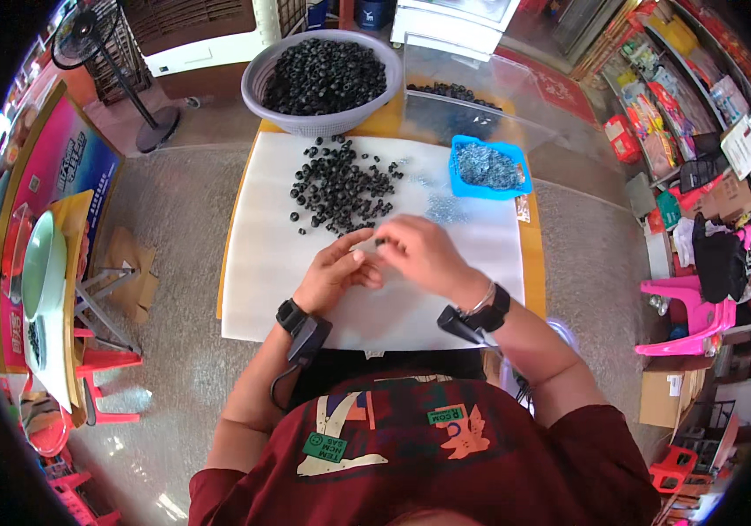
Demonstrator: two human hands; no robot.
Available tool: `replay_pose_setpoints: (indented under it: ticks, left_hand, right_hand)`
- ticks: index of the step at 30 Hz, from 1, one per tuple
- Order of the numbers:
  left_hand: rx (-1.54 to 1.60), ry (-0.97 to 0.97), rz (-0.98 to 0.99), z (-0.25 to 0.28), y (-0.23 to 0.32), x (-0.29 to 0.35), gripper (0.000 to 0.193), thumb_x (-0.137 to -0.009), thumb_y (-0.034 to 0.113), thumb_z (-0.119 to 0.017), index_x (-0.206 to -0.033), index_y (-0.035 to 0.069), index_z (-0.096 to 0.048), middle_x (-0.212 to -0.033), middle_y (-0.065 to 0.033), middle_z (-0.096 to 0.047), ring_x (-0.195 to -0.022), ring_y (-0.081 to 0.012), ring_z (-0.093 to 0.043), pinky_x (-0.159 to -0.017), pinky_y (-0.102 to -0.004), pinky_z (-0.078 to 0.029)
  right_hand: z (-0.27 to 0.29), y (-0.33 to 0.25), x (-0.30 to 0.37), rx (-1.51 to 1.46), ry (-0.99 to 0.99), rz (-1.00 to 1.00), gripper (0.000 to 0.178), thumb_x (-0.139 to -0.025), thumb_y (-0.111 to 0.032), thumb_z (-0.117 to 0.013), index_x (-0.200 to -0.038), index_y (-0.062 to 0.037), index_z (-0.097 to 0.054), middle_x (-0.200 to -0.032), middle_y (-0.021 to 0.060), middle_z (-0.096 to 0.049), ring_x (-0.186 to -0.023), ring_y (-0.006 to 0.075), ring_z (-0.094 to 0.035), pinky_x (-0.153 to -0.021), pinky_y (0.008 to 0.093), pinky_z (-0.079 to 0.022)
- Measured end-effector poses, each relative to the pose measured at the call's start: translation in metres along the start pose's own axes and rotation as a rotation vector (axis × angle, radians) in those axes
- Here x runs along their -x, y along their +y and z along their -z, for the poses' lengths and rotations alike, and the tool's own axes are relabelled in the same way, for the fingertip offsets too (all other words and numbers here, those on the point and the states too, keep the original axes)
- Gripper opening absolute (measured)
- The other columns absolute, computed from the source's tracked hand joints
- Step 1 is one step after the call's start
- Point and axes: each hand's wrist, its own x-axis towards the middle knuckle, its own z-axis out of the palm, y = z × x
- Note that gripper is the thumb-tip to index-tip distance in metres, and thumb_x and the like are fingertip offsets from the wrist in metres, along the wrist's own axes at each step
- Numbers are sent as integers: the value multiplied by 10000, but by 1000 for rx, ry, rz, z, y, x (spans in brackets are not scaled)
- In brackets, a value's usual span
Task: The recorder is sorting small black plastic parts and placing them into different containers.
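- Hands meet over white foam sheet on bench, just below loose pile of black rings.
- Left hand: fingers curled in toward right hand, grip closed round sth pale and small; can't tell what it is, mostly hidden.
- Right hand: fingertips pinched tight on one small black ring, held at the point where both hands touch.
- Stock status, as judged: grey basket at far end of bench is heaped full of black rings, so bulk of supply looks untouched.
- Loose pile on sheet = working batch, several dozen pcs, spread not stacked.
- Blue tray right of pile holds small silvery-grey bits; a few more lie scattered on sheet just below it.
- Clear bin behind tray has a thin layer of dark pcs at bottom; poss. finished output, can't confirm.
- Est. progress: early; one pc in hand, most left.
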Motion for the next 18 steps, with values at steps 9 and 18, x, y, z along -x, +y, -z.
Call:
replay_pose_setpoints:
  ticks: [9, 18]
  left_hand:
    - [124, 75, -6, 0, 1, -3, 383, -977, 167, -465, -1299, -36, -422, -997, -148, -625, -792, -182, -626, -752, -307, -534]
    - [151, 55, 13, 3, 0, -2, 303, -978, 116, -447, -1240, -35, -472, -984, -126, -616, -805, -180, -625, -764, -301, -524]
  right_hand:
    - [105, 91, -103, -13, 555, -306, 331, -813, -131, -660, -1122, -36, -589, -820, 84, -691, -680, 182, -636, -629, 294, -501]
    - [-9, 67, -43, 1, 65, -115, 105, -781, -125, -636, -865, -67, -661, -827, 126, -638, -782, 301, -624, -693, 401, -491]
